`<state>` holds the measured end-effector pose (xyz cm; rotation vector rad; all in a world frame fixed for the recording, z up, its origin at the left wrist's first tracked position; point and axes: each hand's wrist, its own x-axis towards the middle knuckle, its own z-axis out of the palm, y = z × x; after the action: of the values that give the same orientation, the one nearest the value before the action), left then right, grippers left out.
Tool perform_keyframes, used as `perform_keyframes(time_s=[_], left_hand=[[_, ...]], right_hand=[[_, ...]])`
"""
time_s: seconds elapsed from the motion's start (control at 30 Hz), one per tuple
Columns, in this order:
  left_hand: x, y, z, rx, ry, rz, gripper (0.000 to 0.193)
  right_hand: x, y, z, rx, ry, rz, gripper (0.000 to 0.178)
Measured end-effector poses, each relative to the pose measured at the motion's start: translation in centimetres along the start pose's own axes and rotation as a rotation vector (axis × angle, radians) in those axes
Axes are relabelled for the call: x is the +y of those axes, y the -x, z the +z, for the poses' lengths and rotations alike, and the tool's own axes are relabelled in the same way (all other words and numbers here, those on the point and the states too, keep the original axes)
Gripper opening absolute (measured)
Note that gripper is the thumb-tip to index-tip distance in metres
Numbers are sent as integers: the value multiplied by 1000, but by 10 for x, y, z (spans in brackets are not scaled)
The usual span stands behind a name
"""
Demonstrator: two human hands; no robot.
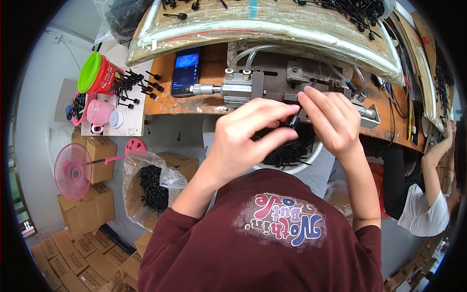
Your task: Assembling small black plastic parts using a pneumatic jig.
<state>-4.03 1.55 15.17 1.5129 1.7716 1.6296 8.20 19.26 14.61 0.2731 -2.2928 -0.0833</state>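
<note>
Between the thumb and fingers of my left hand (pixel 243 138) is a small black plastic part (pixel 294 120) with a thin stem. My right hand (pixel 335 121) is beside it, fingers drawn together at the front of the metal clamping fixture (pixel 243 88); what they pinch is mostly hidden. The fixture has silver cylinders at both ends and clear air hoses (pixel 262 47). Below my hands, a white round basin (pixel 296 169) holds many similar black parts (pixel 287 152), partly covered by my left hand.
A phone (pixel 186 70) lies left of the fixture. Further left are a red-and-green bucket (pixel 99 75), a pink mug (pixel 99 113) and loose black parts (pixel 131 85). A pink fan (pixel 73 171), cartons (pixel 87 209) and a part-filled bag (pixel 134 187) stand below. Another person (pixel 425 209) sits at right.
</note>
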Motion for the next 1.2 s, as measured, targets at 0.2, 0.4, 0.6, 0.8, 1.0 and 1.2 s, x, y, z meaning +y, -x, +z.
perform_keyframes(time_s=[0.2,0.4,0.6,0.8,1.0,1.2], left_hand=[[-4,8,9,-49,-96,67,31],[-15,17,15,-84,-180,45,28],[-41,25,44,-37,-428,177,27],[-65,16,61,-36,-616,272,24],[-65,9,67,-34,-687,274,22],[-63,7,65,-63,-685,236,22]], right_hand=[[-11,20,0,20,-13,56,35],[-19,33,2,37,28,269,33],[-30,53,-2,119,1,441,31],[-40,69,-12,80,-7,515,28],[-45,72,-16,60,-46,545,27],[-46,68,-15,45,-71,551,26]])
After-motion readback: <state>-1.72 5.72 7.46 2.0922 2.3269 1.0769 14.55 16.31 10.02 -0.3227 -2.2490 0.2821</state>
